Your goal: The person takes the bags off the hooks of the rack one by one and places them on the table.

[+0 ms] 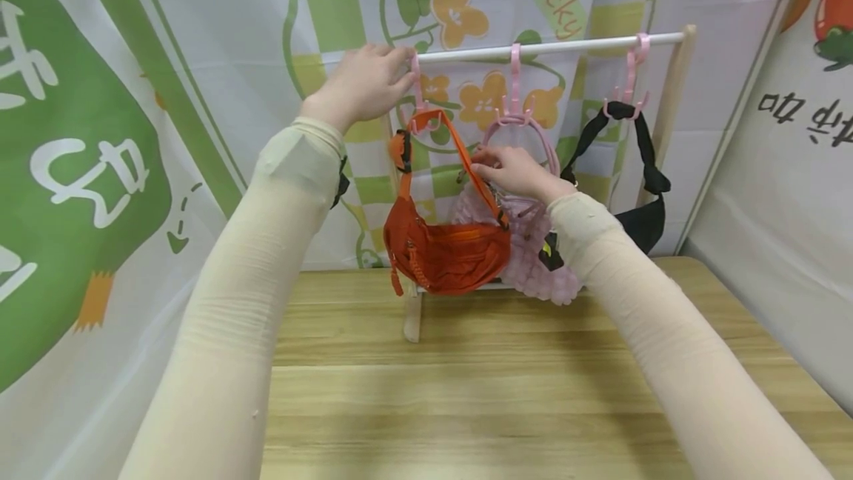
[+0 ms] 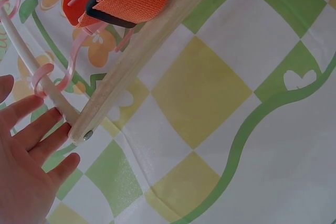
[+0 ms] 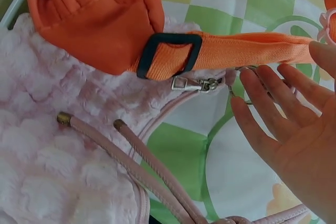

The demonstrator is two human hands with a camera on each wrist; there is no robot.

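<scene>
An orange waist bag [image 1: 460, 254] hangs by its strap [image 3: 252, 51] from a pink hook [image 1: 418, 87] at the left of a white rail [image 1: 566, 47]. My left hand [image 1: 366, 84] is at the rail's left end, beside that hook; its fingers [image 2: 42, 129] look mostly straight in the left wrist view and touch the rail. Beside the orange strap is my right hand [image 1: 513, 169], fingers [image 3: 268, 95] extended and the thumb close against the strap. Behind the orange bag hangs a fluffy pink bag [image 1: 543, 272], partly hidden by it and my right arm.
A black bag [image 1: 643, 221] hangs from the pink hook [image 1: 629, 84] at the right. The rack's wooden post [image 1: 676, 87] stands on the wooden table [image 1: 466, 391]. Printed cloth [image 1: 220, 21] encloses the back and sides.
</scene>
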